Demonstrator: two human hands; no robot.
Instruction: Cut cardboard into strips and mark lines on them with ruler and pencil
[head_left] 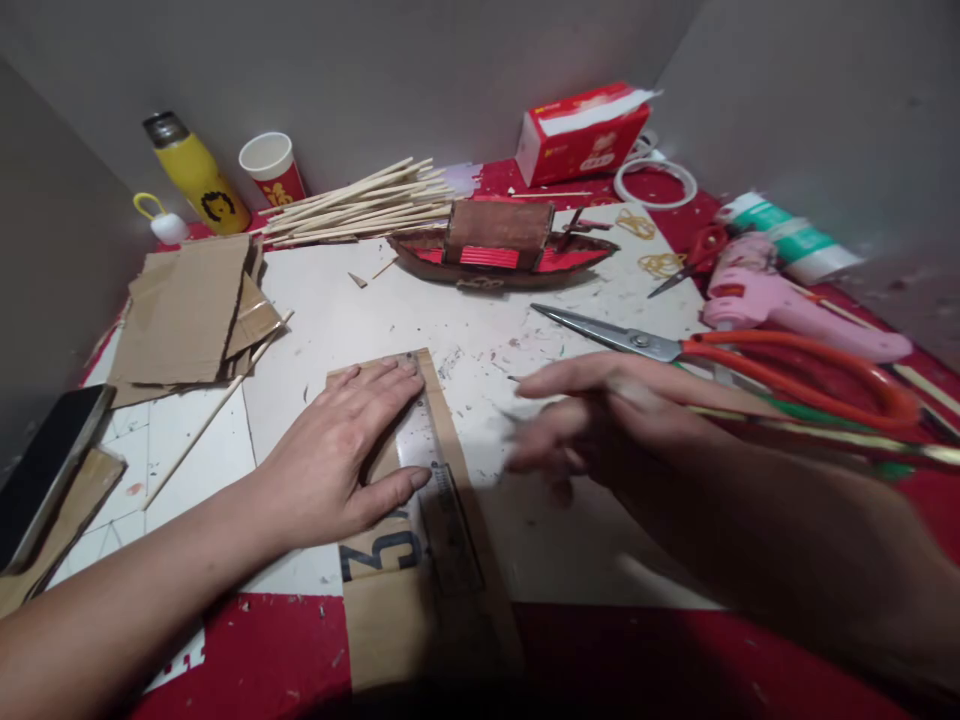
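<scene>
My left hand [356,440] lies flat, fingers stretched, pressing a clear ruler [421,425] onto a brown cardboard strip [386,625]. The strip bears black printed marks and overhangs the front edge of the white board. My right hand [592,430] hovers just right of the strip, smeared by motion, its fingers bent together. From its index fingertip pokes a small dark point, apparently the tip of a pen [514,379]; the rest is hidden. Large orange-handled scissors [645,343] lie just beyond that hand.
A model boat [495,250] stands at the back beside a pile of wooden sticks [367,205]. Cardboard pieces [187,315] and a phone [49,470] lie left. A yellow bottle [196,175], paper cup [271,168], tissue pack [585,135] and pink glue gun [795,310] line the edges.
</scene>
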